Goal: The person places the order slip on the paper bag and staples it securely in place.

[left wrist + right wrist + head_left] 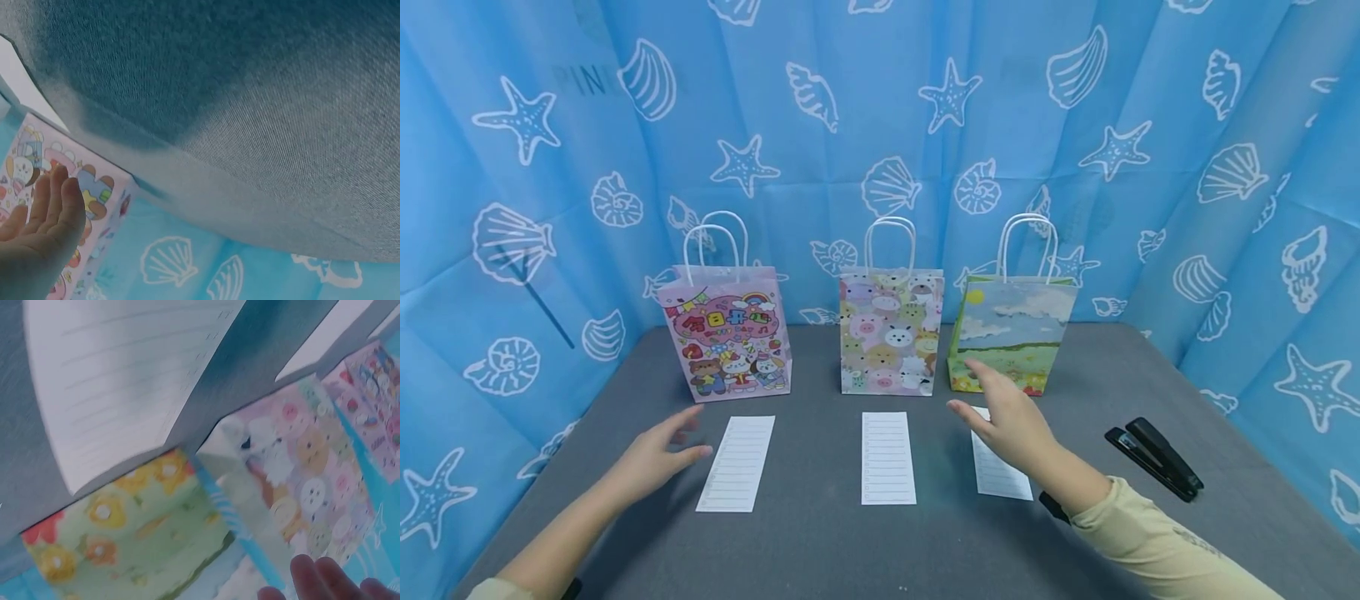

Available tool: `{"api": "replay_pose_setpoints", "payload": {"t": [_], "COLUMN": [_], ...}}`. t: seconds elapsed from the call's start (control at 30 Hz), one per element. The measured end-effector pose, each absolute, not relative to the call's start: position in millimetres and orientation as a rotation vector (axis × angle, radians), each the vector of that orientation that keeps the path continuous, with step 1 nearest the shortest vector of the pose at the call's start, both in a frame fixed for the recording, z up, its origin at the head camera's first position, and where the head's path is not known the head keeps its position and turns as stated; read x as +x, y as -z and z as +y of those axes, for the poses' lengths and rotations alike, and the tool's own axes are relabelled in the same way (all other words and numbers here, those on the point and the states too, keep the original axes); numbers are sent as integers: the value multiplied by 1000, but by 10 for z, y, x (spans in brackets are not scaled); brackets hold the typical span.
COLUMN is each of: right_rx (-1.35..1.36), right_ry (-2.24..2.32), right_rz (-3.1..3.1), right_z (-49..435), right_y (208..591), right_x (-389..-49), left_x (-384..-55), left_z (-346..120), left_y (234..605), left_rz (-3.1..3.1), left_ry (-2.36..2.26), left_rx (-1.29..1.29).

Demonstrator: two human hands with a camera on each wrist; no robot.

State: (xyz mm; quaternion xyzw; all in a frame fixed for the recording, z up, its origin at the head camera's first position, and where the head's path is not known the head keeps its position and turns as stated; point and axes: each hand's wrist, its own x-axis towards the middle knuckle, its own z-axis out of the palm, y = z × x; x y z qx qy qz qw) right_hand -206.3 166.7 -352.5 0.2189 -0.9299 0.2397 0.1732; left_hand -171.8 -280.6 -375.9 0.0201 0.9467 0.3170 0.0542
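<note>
My left hand [655, 457] hovers just left of a lined paper slip [736, 463], its fingers relaxed and holding nothing. Behind it stands a pink paper gift bag [730, 333] with cartoon animals. My right hand [1011, 417], fingers loosely extended and empty, is over another lined slip [1000, 467] and partly hides it. A landscape-print gift bag [1011, 325] stands behind that hand. Between the hands lies a third lined slip [888, 458], in front of an animal-face gift bag [891, 333]. In the right wrist view, fingertips [306, 575] show near the bottom edge.
A black stapler [1154, 458] lies on the grey table [820, 550] to the right of my right arm. A blue curtain [880, 125] with white shells and starfish hangs behind the bags and along both sides. All three bags have white handles standing up.
</note>
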Motion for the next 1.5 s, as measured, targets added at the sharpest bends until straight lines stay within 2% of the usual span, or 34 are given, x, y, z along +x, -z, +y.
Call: {"api": "replay_pose_setpoints", "payload": {"t": [0.3,0.9,1.5], "right_rx": [667,737,445], "right_ry": [-891,-1649,-2191], "right_rz": [-2658,-2590,-2627], "right_z": [1411,835,274], "right_y": [3534,3639,3795], "right_x": [-2013,-2015,-2056], "left_x": [-1775,-1823,-1971], "left_z": [-2755,-2733,-2739], "left_y": [3810,3916,3951], "left_rz": [2827,2753,2690], "left_ry": [-1054,-1262,-1286], "left_rx": [62,-56,-139]}}
